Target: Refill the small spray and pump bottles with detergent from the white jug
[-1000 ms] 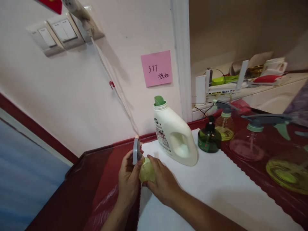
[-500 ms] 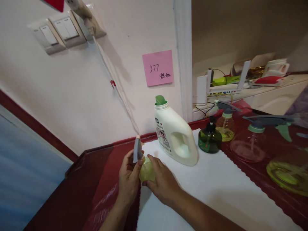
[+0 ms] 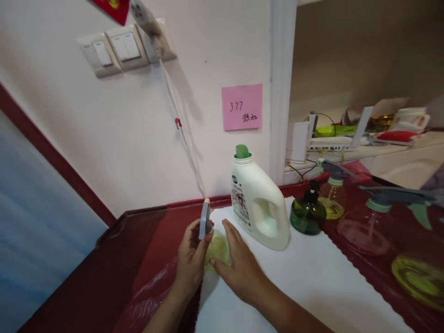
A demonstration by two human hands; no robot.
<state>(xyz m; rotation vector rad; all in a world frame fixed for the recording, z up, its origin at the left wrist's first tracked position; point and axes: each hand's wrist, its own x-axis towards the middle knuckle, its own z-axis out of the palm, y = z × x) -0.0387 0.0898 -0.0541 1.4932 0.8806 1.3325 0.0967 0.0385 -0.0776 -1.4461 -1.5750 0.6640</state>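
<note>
My left hand [image 3: 192, 259] is closed on the grey trigger head [image 3: 204, 221] of a small yellow-green spray bottle [image 3: 218, 249]. My right hand [image 3: 239, 268] wraps round the bottle's round body from the right, fingers curled on it. The bottle stands on a white cloth [image 3: 312, 286] near its left edge. A white detergent jug [image 3: 258, 203] with a green spout stands just behind and right of my hands.
A dark green pump bottle [image 3: 308, 210], a yellow spray bottle [image 3: 332, 196], a pink one [image 3: 369, 222] and a yellow-green one [image 3: 418, 277] line the red table to the right. A pink note [image 3: 242, 107], switches [image 3: 111, 51] and a hanging cable [image 3: 183, 134] are on the wall.
The view has shifted, so everything sits a little lower and further right. My hands stay on the small spray bottle, the right fingers slightly more stretched over it.
</note>
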